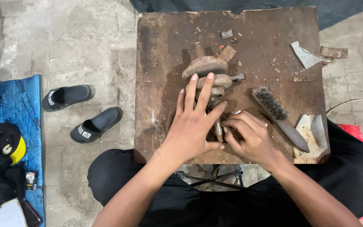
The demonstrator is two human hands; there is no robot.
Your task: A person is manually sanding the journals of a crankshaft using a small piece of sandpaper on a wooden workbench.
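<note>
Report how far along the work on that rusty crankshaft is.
Done: little shows; the rusty crankshaft looks brown all over. In hand: the left hand lies flat on it, while the right hand pinches its near end. Left: the wire brush lies unheld on the wooden board.

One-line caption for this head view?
Left hand steadies a rusty crankshaft on a worn wooden board; right hand grips its shaft beside a wire brush.
</note>
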